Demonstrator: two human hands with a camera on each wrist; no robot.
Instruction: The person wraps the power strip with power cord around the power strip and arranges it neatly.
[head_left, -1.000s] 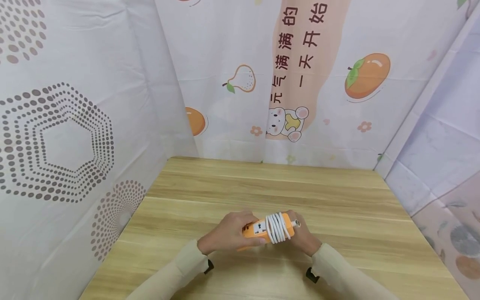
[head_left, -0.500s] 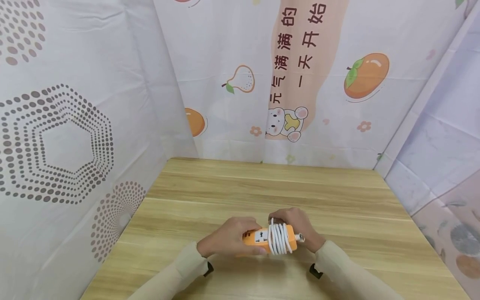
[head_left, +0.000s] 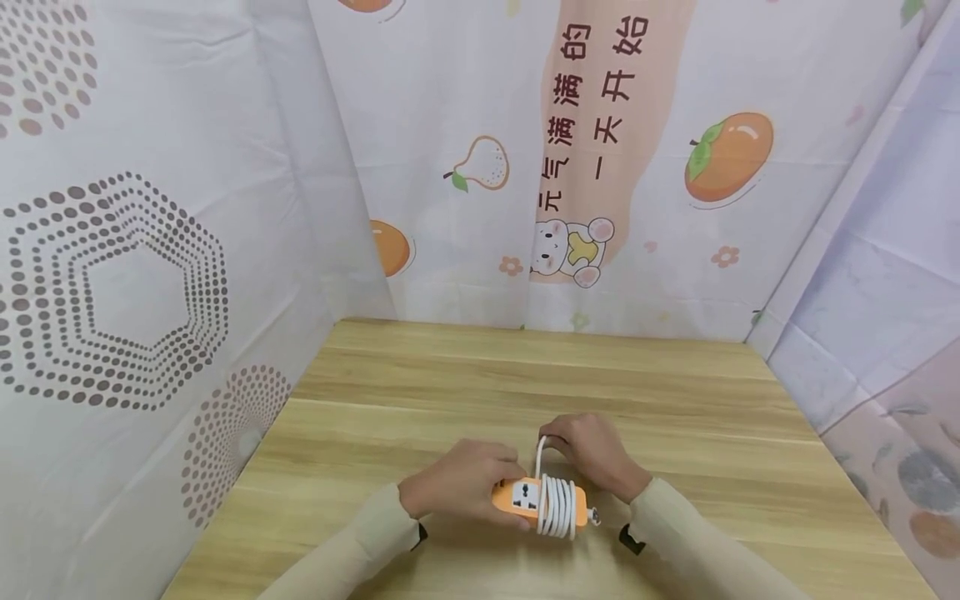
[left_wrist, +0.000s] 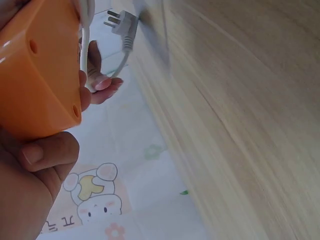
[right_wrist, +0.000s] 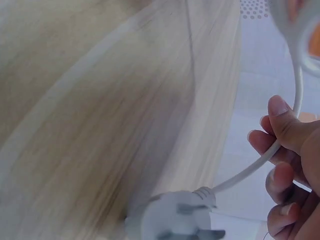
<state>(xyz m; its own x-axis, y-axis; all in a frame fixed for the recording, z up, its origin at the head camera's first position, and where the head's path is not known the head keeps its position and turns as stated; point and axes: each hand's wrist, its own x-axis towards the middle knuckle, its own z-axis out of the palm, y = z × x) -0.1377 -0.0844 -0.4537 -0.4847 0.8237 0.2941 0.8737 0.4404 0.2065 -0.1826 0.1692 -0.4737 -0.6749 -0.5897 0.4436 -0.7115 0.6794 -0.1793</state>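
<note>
My left hand (head_left: 468, 482) grips one end of an orange power strip (head_left: 525, 496), its white socket face turned up. White cord (head_left: 557, 507) is wrapped in several turns round the strip's right half. From these turns a loose length of cord (head_left: 539, 457) runs up to my right hand (head_left: 592, 450), which pinches it between thumb and fingers. In the left wrist view, the plug (left_wrist: 122, 24) hangs from the cord beyond my right fingers, its metal pins bare. The right wrist view shows the same plug (right_wrist: 175, 217), blurred, low over the wood.
Both hands are over a wood-grain table (head_left: 420, 367). A white printed curtain (head_left: 450, 250) stands along the table's back edge. Dotted cloth (head_left: 142, 292) hangs at the left side, and another cloth (head_left: 885, 317) hangs at the right.
The power strip has come lower in the head view, nearer my body. My right hand has come out from behind it, and a length of cord now stretches between them.
</note>
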